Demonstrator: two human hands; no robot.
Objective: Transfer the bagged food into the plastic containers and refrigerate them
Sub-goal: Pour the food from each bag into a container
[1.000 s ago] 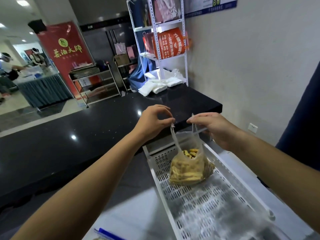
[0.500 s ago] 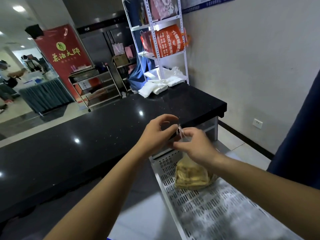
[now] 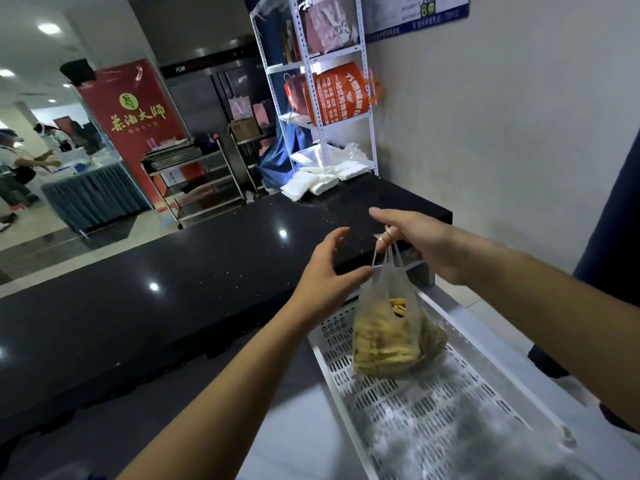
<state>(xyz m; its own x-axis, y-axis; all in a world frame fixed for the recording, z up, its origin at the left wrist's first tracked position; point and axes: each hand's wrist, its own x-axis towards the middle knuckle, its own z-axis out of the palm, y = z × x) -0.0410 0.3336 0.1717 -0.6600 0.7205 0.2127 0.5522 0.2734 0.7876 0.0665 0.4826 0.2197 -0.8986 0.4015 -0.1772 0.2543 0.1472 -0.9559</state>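
Fingers (image 3: 387, 233) of the right hand (image 3: 426, 245) are curled through the twisted handle loops of a thin translucent plastic bag (image 3: 394, 327), index finger extended forward; the loops are pinched and carry the load. Left hand (image 3: 329, 271) is spread, fingers relaxed and apart, thumb tip at the bag's upper left shoulder; contact cannot be confirmed, and it holds nothing. Head view only. Bag is cloudy white, stretched taut from the handles downward and bulging at the bottom with pale yellow, flat, layered strips of food; a few darker yellow pieces show near the top of the contents. Bag hangs over the far end of a white perforated plastic tray (image 3: 346, 362); whether its base rests on the tray floor cannot be told. Tray floor nearer the camera is blurred. Tray sits just beside a black polished counter (image 3: 173, 289). Folded white cloths (image 3: 318, 181) lie at the counter's far end, below a white metal shelf rack (image 3: 322, 98) holding an orange bag (image 3: 339, 95). Red banner (image 3: 135, 126) stands in the background
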